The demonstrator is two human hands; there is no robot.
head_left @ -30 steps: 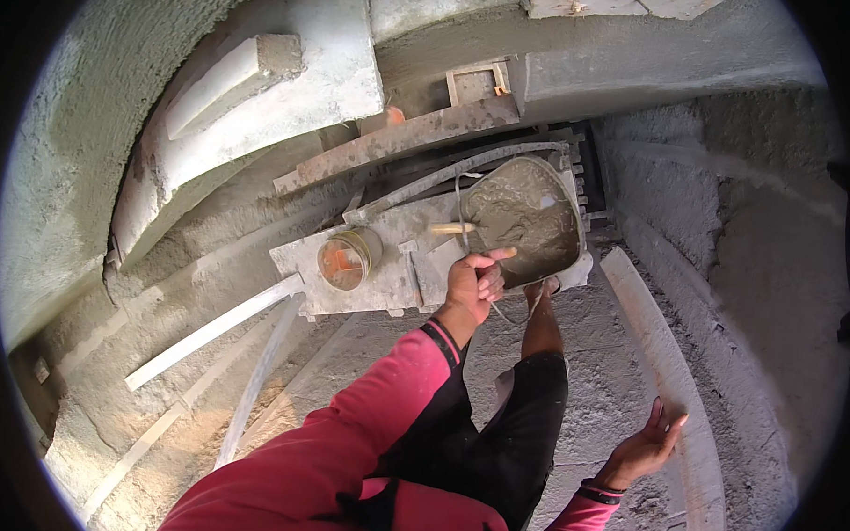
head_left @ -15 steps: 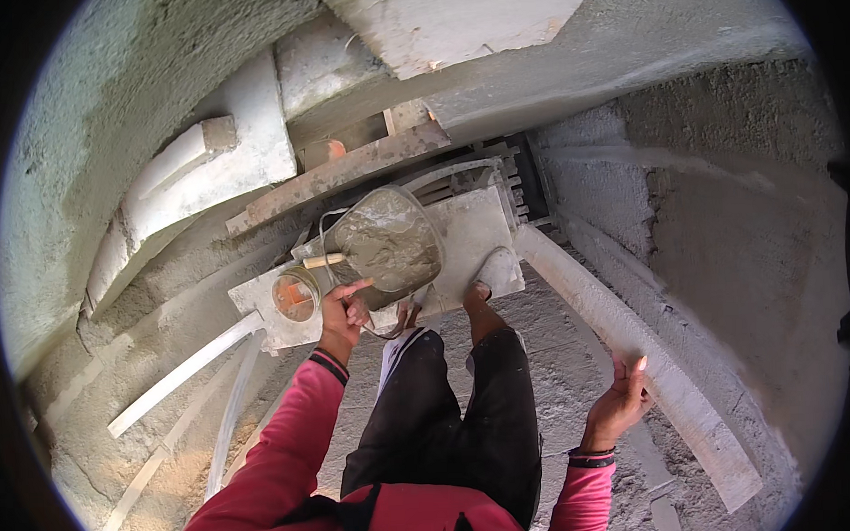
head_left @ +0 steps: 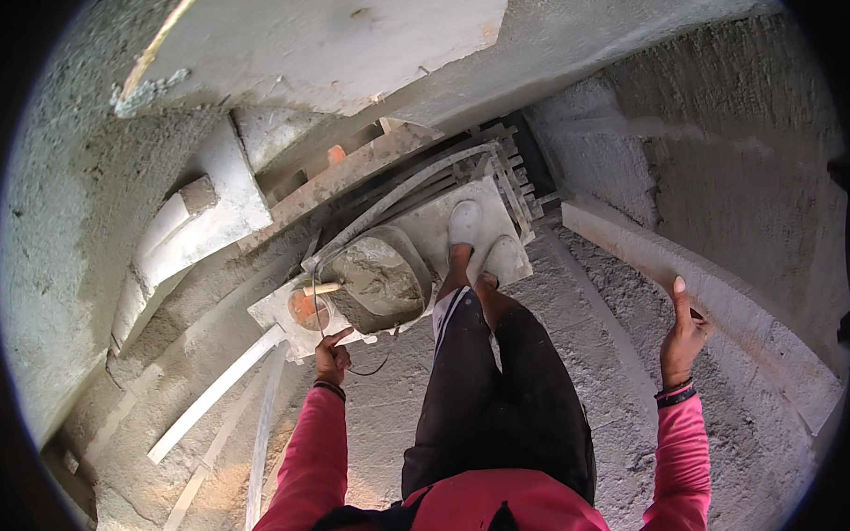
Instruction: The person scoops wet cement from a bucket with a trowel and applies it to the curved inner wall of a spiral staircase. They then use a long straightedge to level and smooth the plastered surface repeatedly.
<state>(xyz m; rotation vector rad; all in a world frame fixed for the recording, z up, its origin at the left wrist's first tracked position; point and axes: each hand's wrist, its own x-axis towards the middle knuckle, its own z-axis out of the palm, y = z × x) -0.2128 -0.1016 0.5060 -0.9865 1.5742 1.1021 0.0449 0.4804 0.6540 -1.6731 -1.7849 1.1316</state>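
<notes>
Whitish plank [head_left: 750,329] at frame right is clasped in my right hand [head_left: 685,341], left hand [head_left: 333,358] apart by the mortar tub [head_left: 416,262], hold unclear; steadying, I judge, wants balance.

Rough grey cement covers the curved left wall [head_left: 54,241]; the right wall [head_left: 748,132] is darker and coarsely textured, crossed by a paler band [head_left: 668,126]. A pale, chipped slab [head_left: 342,44] spans the top. Below, a spattered platform [head_left: 498,207] sits over a gritty grey floor [head_left: 374,426], where warm light falls at the lower left.
</notes>
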